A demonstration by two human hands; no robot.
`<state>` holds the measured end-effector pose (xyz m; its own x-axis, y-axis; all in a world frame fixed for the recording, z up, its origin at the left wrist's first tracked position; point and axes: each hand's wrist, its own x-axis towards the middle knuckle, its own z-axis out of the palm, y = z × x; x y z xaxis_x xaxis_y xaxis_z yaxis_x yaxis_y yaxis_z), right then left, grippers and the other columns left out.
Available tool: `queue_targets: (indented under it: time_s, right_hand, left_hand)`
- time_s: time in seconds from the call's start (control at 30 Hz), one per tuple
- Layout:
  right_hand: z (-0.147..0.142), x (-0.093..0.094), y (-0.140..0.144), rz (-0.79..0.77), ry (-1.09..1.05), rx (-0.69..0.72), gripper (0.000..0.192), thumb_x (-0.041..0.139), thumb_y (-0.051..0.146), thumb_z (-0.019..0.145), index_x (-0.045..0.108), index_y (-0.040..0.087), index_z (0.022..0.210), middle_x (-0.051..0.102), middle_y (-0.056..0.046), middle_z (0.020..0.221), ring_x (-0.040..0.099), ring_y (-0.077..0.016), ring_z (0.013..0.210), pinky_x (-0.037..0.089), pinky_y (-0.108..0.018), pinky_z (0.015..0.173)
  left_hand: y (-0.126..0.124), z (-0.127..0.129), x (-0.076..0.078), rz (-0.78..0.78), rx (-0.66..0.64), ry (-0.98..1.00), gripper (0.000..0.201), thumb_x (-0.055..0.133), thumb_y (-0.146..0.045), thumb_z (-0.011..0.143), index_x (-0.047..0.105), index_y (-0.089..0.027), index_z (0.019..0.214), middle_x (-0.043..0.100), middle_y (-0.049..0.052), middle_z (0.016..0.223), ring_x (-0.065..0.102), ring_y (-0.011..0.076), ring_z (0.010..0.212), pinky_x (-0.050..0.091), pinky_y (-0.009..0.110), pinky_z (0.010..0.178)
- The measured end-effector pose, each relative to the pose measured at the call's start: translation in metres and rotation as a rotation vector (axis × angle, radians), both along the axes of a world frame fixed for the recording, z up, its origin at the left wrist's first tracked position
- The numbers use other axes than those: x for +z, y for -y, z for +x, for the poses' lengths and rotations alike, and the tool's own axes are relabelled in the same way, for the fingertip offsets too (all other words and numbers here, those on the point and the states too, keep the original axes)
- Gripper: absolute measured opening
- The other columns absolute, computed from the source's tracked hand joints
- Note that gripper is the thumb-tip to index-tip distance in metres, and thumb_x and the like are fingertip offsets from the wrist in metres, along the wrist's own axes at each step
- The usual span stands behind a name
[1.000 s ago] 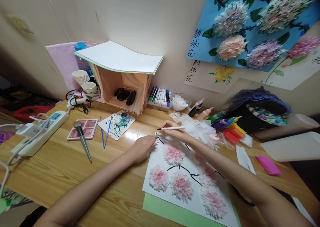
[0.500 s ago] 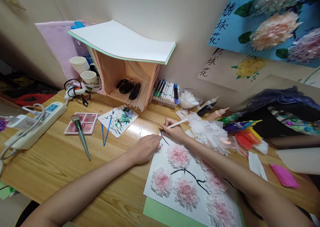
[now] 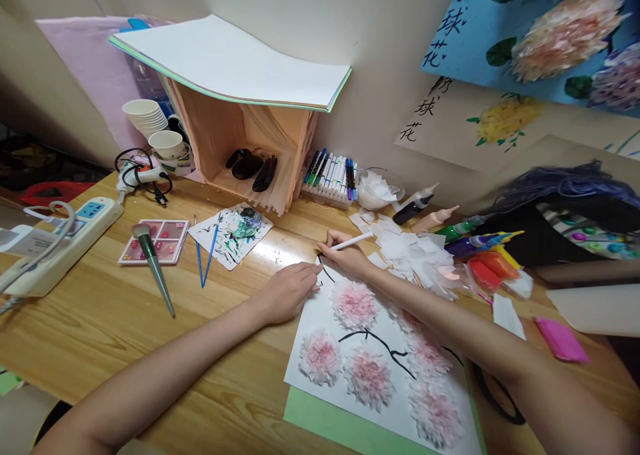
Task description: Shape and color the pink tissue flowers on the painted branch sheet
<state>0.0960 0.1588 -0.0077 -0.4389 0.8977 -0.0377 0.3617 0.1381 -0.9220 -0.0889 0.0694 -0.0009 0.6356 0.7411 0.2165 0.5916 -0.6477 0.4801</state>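
My right hand (image 3: 350,258) pinches a white pen (image 3: 351,242) between thumb and fingers, its dark tip down on the top left corner of the white sheet (image 3: 320,321), where short black strokes (image 3: 326,273) already sit. A second ago the pen lay nearly level above the paper; half a second ago it had tilted down to the corner, and now it holds that tilt with the tip on the strokes. My left hand (image 3: 287,291) lies flat, fingers loosely together, pressing the sheet's left edge just beside the pen tip, much as it did in both earlier pictures. The sheet carries pink tissue flowers (image 3: 355,305) joined by a black branch line (image 3: 377,343) and rests on a green sheet (image 3: 325,421) on the wooden table (image 3: 100,321). My view has swung left and down since a second ago, so the blue flower poster (image 3: 540,35) now shows only in part at the top right. Near the right hand lies a heap of white tissue scraps (image 3: 415,255); behind it stands a marker set (image 3: 333,175). To the left are a smeared palette sheet (image 3: 233,231), two blue brushes (image 3: 205,258), a makeup palette (image 3: 155,241) with a green-handled brush (image 3: 153,265) across it, and a power strip (image 3: 60,241), all lying as before.
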Motion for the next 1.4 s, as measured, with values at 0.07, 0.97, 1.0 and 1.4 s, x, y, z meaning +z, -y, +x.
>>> queue_targets:
  time_s: [0.07,0.97,1.0,1.4]
  right_hand:
    - [0.0004,-0.0007,0.0,0.0,-0.003,0.004,0.035,0.057,0.043,0.081,0.037,0.023,0.06,0.047,0.006,0.048,0.04,-0.0106,0.047,0.031,-0.024,0.05]
    - [0.0035,-0.0023,-0.0016,0.046,0.002,0.021,0.032,0.056,0.038,0.083,0.038,0.023,0.061,0.046,0.006,0.049,0.041,-0.0114,0.049,0.03,-0.026,0.051]
    - [0.0036,-0.0024,-0.0018,0.049,0.007,0.02,0.031,0.056,0.037,0.083,0.038,0.023,0.061,0.046,0.006,0.049,0.041,-0.0116,0.05,0.03,-0.026,0.051]
    - [0.0049,-0.004,-0.0031,0.074,0.014,0.034,0.032,0.055,0.035,0.081,0.036,0.022,0.059,0.041,0.006,0.053,0.039,-0.0109,0.053,0.029,-0.025,0.053]
  left_hand:
    - [0.0,0.0002,-0.0003,0.007,-0.003,0.002,0.031,0.038,-0.024,0.097,0.058,-0.01,0.115,0.061,0.016,0.128,0.056,0.0241,0.119,0.046,0.039,0.102]
    - [-0.001,0.0005,-0.0028,0.1,-0.011,-0.004,0.027,0.04,-0.023,0.096,0.06,-0.008,0.108,0.065,0.014,0.122,0.059,0.0245,0.114,0.05,0.038,0.097]
    - [-0.001,0.0006,-0.0027,0.102,-0.011,-0.007,0.027,0.04,-0.023,0.096,0.06,-0.008,0.107,0.065,0.014,0.122,0.059,0.0245,0.114,0.05,0.038,0.097]
    - [-0.0021,0.0002,-0.0014,0.096,-0.018,-0.019,0.025,0.04,-0.022,0.096,0.06,-0.01,0.104,0.065,0.015,0.122,0.059,0.0237,0.116,0.05,0.038,0.098]
